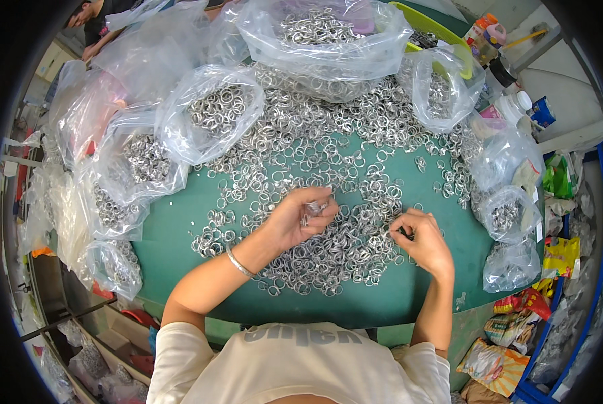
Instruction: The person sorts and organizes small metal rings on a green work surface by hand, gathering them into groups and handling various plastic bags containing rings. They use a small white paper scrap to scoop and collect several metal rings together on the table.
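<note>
A broad pile of silver metal rings (328, 259) lies on the green table (177, 222) in front of me. Above its left part my left hand (301, 217) is closed, fingers curled around a few silver rings (313, 209). My left wrist wears a bangle (237, 261). At the pile's right edge my right hand (421, 241) is also closed, thumb and fingertips pinched together. Something small and dark shows between those fingers; I cannot make out what it is. The two hands are apart, with rings between them.
Clear plastic bags of rings surround the work area: a large one (322, 64) at the back, others at left (214, 118) and right (507, 219). A yellow-green basket (443, 34) stands behind. Bottles (510, 108) are at the far right. Another person (99, 20) is at the far left.
</note>
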Tool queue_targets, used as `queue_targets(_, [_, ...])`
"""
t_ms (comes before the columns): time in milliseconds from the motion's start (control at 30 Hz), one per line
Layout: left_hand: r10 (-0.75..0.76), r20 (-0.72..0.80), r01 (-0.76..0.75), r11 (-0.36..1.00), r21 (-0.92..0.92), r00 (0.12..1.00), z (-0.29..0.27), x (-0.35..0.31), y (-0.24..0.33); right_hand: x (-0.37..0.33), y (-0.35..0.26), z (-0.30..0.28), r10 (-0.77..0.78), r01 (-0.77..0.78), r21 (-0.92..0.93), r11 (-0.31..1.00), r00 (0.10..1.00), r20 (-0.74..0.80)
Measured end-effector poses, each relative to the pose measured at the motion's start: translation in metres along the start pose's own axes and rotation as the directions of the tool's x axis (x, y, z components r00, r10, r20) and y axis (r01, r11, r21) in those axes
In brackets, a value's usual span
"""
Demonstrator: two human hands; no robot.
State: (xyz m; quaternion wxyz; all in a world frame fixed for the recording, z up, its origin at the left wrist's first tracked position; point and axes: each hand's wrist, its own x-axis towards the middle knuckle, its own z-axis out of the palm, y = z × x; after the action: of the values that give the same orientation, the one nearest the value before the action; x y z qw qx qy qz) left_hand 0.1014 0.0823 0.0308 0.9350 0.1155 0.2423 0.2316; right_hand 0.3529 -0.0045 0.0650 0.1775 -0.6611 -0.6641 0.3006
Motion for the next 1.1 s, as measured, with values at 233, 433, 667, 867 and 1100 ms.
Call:
queue_targets(233, [-0.022, -0.237, 0.070, 0.978, 0.197, 0.971, 0.017, 0.004, -0.005, 0.018, -0.001, 0.015, -0.041, 0.006, -0.141, 0.990, 0.970, -0.241])
queue_targets(433, [0.127, -0.177, 0.040, 0.693, 0.720, 0.976, 0.008, 0.000, -0.013, 0.010, 0.024, 0.011, -0.008, -0.065, -0.220, 0.973, 0.949, -0.316])
queue_targets(667, [0.421, 0.346, -0.207, -0.341, 0.917, 0.839, 0.023, 0.028, -0.042, 0.011, -0.006, 0.032, -0.169, 0.120, -0.177, 0.977, 0.939, -0.300])
queue_targets(867, [0.449, 0.361, -0.161, -0.423, 0.891, 0.817, 0.018, 0.034, -0.045, 0.009, 0.001, 0.029, -0.048, -0.009, -0.158, 0.987, 0.933, -0.355])
queue_targets(1100, [0.388, 0.141, -0.071, -0.188, 0.980, 0.911, 0.023, 0.013, -0.024, -0.001, 0.007, 0.020, 0.266, -0.080, 0.602, 0.794, 0.937, -0.226])
